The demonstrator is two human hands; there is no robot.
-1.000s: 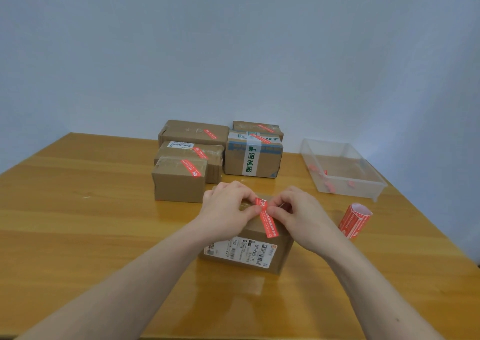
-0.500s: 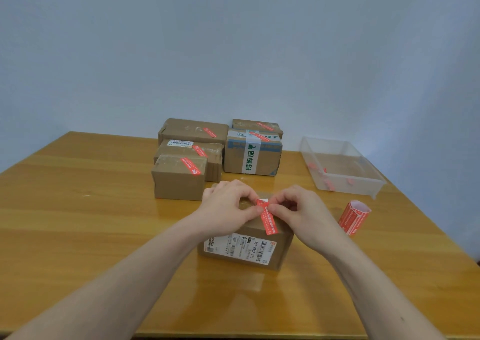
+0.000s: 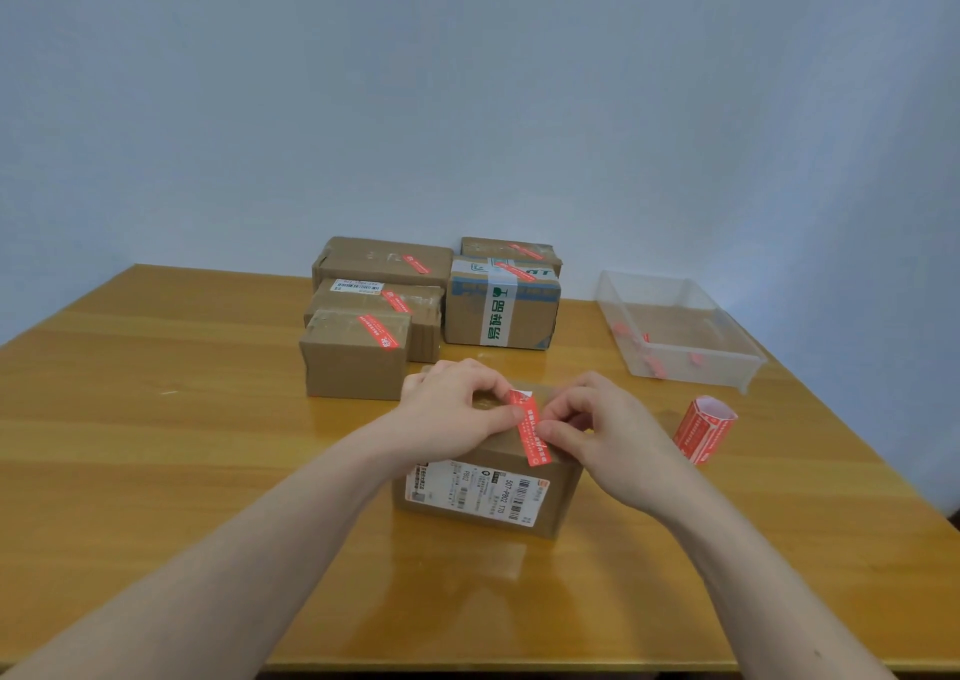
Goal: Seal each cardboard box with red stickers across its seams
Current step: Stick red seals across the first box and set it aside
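Head view, looking down at the wooden table (image 3: 156,445): your two hands meet on top of the near cardboard box (image 3: 550,492), which sits near the middle of the table with a white shipping label (image 3: 475,490) on its near face. A red sticker (image 3: 531,427) lies across the top of this box, running from the far side toward the near edge, its near end reaching the top front edge. Your left hand (image 3: 452,409) rests on the box top left of the sticker, fingers curled, with the thumb tip pressing on the strip's left edge about halfway along. Your right hand (image 3: 608,435) lies to the right, fingers curled, thumb and forefinger touching the strip's right edge; whether they pinch it or only press it down you cannot tell. The far end of the sticker shows a little white backing between your two sets of fingertips. Beyond, a group of five sealed boxes (image 3: 358,354) stands at the far middle of the table, each with a red strip on top. Right of the near box, well apart, a sticker roll (image 3: 704,430) stands upright. At far right sits a clear plastic bin (image 3: 737,373) holding a few red scraps.
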